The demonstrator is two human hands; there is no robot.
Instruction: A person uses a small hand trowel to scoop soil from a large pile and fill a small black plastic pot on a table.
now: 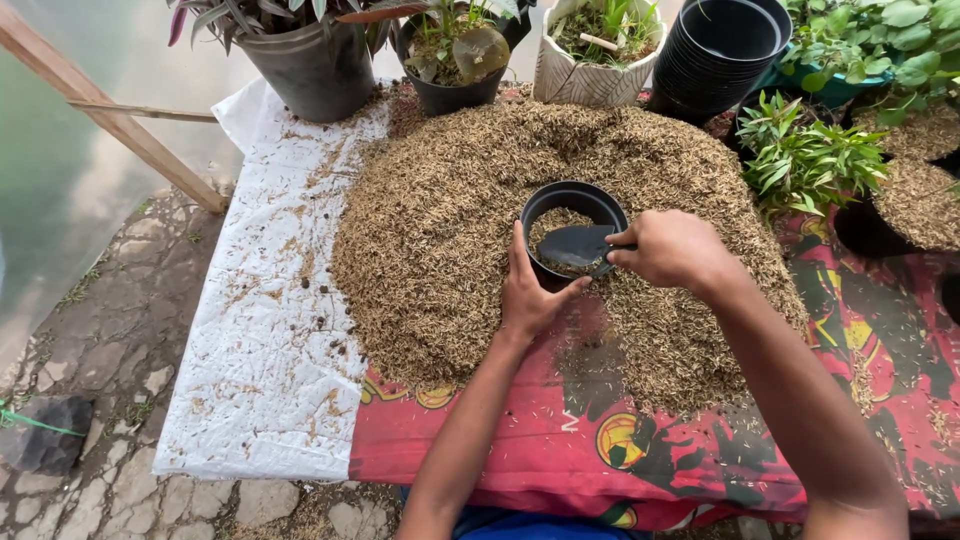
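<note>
The left hand [528, 293] wraps its fingers around the near wall of a small round black plastic pot [573, 205], steadying it in the brown heap of dry husks [440, 230]. Just right of it, the right hand [672, 248] grips a dark trowel [577, 245], its blade over the pot's husk-filled mouth.

Potted plants [455, 55] behind (perhaps crowding)
</note>
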